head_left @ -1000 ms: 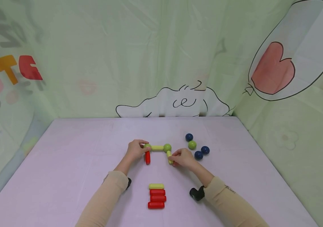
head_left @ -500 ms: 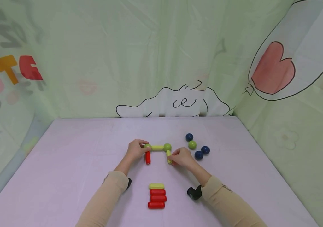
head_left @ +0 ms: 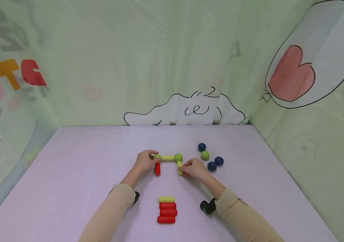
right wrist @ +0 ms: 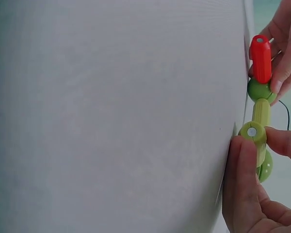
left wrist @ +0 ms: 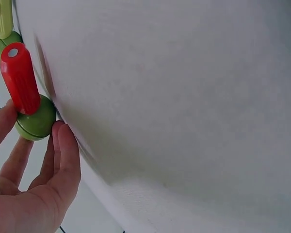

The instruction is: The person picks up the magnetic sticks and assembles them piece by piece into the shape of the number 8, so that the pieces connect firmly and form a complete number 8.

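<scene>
On the table [head_left: 69, 174], the red stick [head_left: 158, 168] points toward the person.

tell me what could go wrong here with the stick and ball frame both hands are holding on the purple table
1. The right hand pinches the yellow-green plastic stick hanging off the right green ball; a twist might pop that joint apart.
2. The left hand holds the left green ball carrying the red plastic stick; loosening could let the frame shift.
3. The loose blue and green balls lie close beside the right hand and may roll if nudged.
</scene>
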`<state>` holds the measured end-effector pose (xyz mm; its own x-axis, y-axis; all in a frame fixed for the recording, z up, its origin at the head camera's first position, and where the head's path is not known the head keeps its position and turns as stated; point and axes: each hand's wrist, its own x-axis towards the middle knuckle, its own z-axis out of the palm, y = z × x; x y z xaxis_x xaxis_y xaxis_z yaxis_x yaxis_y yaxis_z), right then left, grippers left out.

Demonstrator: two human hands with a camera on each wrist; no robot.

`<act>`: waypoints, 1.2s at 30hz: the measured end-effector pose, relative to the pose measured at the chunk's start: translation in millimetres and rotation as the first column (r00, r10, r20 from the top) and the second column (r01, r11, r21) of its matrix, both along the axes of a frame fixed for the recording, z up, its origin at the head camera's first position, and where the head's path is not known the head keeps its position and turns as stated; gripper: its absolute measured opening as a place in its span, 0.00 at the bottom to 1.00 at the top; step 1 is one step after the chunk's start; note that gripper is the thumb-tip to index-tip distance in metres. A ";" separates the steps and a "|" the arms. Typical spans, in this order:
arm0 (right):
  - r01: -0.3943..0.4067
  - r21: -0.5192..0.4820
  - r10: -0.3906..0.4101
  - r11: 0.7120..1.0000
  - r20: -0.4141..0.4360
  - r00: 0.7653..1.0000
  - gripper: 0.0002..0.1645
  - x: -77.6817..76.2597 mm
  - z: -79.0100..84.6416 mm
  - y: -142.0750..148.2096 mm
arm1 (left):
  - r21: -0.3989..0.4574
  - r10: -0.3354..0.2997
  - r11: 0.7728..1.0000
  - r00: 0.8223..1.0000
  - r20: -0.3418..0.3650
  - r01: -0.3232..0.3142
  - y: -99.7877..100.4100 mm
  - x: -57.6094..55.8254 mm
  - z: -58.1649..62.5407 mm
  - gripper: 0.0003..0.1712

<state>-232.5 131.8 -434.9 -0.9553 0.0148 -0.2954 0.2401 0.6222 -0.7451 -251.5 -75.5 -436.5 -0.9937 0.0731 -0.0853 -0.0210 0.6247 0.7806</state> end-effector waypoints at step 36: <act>-0.011 -0.062 0.013 0.998 0.017 1.000 0.15 1.5 1.3 4.0 | 0.286 0.038 0.942 0.905 0.424 -0.174 -10.5 16.8 1.0 0.21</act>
<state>-230.9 135.8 -433.6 -0.9499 -0.0156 -0.3121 0.2462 0.5777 -0.7782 -234.7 -86.0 -435.6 -0.8785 0.0591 -0.4741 -0.4313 0.3287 0.8402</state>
